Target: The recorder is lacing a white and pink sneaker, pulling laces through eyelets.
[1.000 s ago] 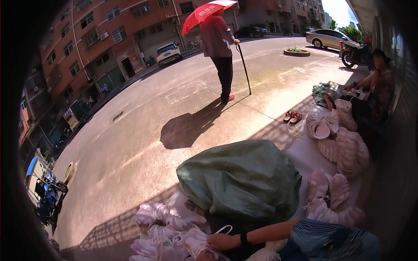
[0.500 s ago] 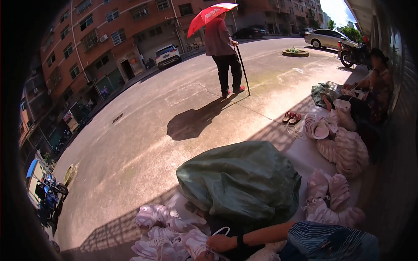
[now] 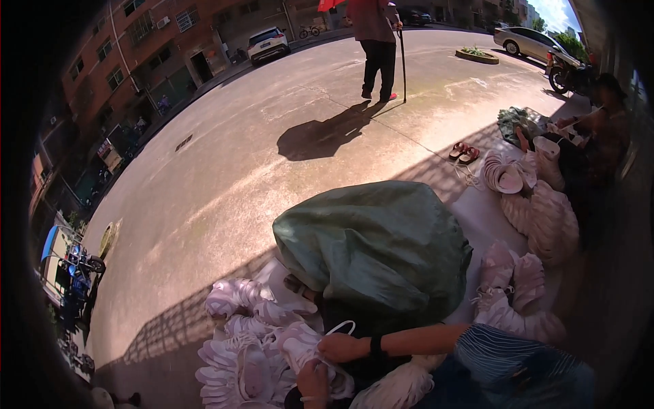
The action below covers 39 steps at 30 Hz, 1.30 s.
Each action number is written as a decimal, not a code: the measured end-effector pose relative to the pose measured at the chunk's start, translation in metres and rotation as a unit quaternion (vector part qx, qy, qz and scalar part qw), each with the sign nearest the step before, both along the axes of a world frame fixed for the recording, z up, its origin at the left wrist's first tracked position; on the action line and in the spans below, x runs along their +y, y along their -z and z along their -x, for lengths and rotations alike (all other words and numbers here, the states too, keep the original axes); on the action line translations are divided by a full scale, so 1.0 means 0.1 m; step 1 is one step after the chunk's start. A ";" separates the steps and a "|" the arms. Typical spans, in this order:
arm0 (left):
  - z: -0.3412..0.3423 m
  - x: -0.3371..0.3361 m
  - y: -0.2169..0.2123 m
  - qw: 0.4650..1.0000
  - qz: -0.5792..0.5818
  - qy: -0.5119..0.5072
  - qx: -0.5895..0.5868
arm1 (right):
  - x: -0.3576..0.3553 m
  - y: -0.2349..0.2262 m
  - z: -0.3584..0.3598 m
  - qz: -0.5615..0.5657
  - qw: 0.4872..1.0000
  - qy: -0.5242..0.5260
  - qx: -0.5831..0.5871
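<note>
My right hand [image 3: 343, 347] is closed on a white shoelace [image 3: 341, 325], whose loop rises above the fingers. Just below it, my left hand [image 3: 314, 379] grips the edge of a pink-and-white shoe upper [image 3: 298, 343]. Both hands are close together at this upper. Left of them lies a pile of similar shoe uppers [image 3: 253, 371], several nested into one another. Another nested stack [image 3: 395, 390] rests beneath my right forearm. A large green sack [image 3: 371, 249] bulges up just beyond my hands. My fingertips are partly hidden.
More stacked uppers [image 3: 501, 300] lie on a pale sheet [image 3: 482, 211] at the right. A seated person [image 3: 603, 126] is beyond them. Red sandals [image 3: 464, 153] lie by the sheet. A person with a cane [image 3: 379, 48] stands on the paved yard, near a round planter [image 3: 477, 56].
The view has tilted down, so the surroundings sit higher in the picture. My left hand shows clearly now, on the shoe upper. My right hand still holds the shoelace.
</note>
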State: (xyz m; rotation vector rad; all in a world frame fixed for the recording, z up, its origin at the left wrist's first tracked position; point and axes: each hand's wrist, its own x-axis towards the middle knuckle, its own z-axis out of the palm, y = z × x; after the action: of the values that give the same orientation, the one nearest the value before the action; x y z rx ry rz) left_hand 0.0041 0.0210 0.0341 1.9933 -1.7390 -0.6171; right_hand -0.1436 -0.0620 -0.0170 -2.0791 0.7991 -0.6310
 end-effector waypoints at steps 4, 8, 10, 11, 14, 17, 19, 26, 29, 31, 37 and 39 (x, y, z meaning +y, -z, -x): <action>0.07 -0.22 -0.13 0.999 -0.021 0.034 0.025 | -0.28 -0.04 0.11 -0.033 0.998 -0.030 0.052; 0.03 -0.30 -0.02 0.998 -0.037 0.007 0.048 | -0.41 -0.04 0.15 -0.051 0.992 -0.070 0.087; -0.02 -0.29 -0.02 0.997 -0.051 -0.006 0.049 | -0.39 0.00 0.09 -0.055 0.991 -0.085 0.083; -0.05 -0.27 -0.02 0.997 -0.062 -0.012 0.052 | -0.36 0.00 0.06 -0.038 0.993 -0.082 0.070; -0.05 -0.25 -0.03 0.995 -0.078 -0.008 0.056 | -0.31 -0.02 0.07 -0.032 0.996 -0.067 0.047; -0.05 -0.24 -0.04 0.994 -0.088 -0.004 0.057 | -0.26 -0.03 0.08 -0.014 0.997 -0.061 0.040; -0.04 -0.23 -0.04 0.994 -0.096 -0.005 0.058 | -0.24 -0.05 0.08 0.044 0.997 -0.067 0.011; -0.02 -0.25 -0.05 0.995 -0.090 -0.012 0.041 | -0.31 -0.23 0.13 -0.254 0.965 -0.057 0.021; -0.02 -0.23 -0.06 0.996 -0.081 -0.011 0.026 | -0.29 -0.28 0.16 -0.279 0.958 -0.057 0.037; -0.01 -0.23 -0.07 0.997 -0.074 -0.008 0.021 | -0.27 -0.34 0.17 -0.274 0.960 -0.034 0.051; 0.04 -0.23 -0.09 0.997 -0.074 -0.020 0.018 | -0.20 -0.11 0.16 -0.034 0.999 -0.030 0.019; 0.04 -0.22 -0.08 0.997 -0.074 -0.020 0.026 | -0.12 -0.15 0.14 -0.038 0.999 -0.015 0.036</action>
State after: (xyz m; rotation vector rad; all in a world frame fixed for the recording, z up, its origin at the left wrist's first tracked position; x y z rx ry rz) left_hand 0.0005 -0.0011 0.0416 2.0858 -1.6631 -0.7985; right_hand -0.1574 -0.0741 -0.0015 -2.0502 0.8192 -0.5052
